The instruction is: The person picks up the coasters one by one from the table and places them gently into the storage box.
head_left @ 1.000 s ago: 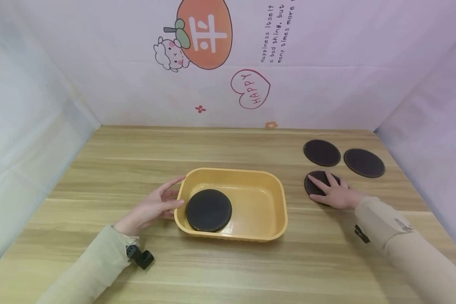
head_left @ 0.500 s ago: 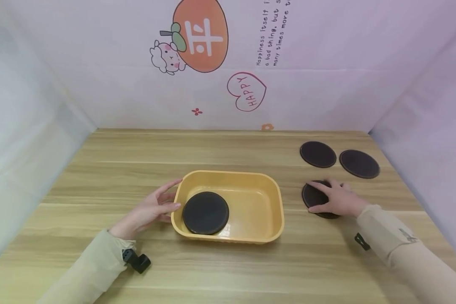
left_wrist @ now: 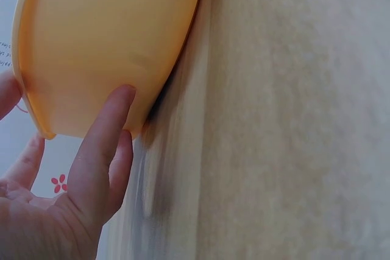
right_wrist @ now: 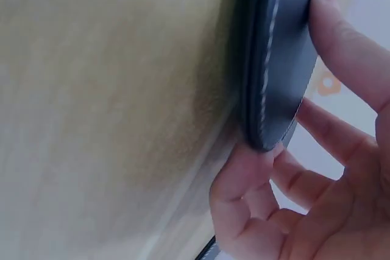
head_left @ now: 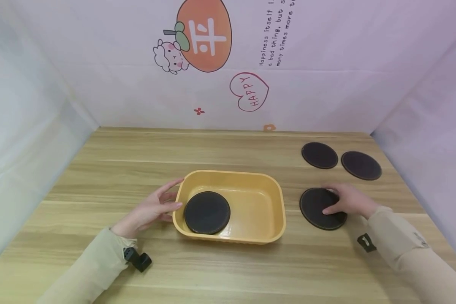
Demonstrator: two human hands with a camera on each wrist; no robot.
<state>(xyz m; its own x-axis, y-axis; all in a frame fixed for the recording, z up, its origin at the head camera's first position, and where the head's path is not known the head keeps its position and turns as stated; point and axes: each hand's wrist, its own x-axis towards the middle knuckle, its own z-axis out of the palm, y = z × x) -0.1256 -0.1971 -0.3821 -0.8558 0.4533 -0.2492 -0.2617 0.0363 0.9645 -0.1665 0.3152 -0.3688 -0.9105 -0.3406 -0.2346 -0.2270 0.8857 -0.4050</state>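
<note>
The right hand [head_left: 349, 200] pinches the rim of a thin, round, dark coaster [head_left: 319, 207], thumb on top and fingers [right_wrist: 244, 181] curled under its stitched edge, near the table's [head_left: 137, 160] right edge. The left hand [head_left: 152, 209] rests spread against the left wall of the smooth yellow plastic tray [head_left: 277, 198], at the table's centre. Risk: the shallow edge grip may let the flat disc slip and drop back.

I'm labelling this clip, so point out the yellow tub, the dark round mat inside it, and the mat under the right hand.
yellow tub [head_left: 267, 228], head view, near right rim.
mat in the tub [head_left: 207, 212], head view, middle of its top face.
mat under the right hand [head_left: 316, 207], head view, bare left part of its face.
</note>
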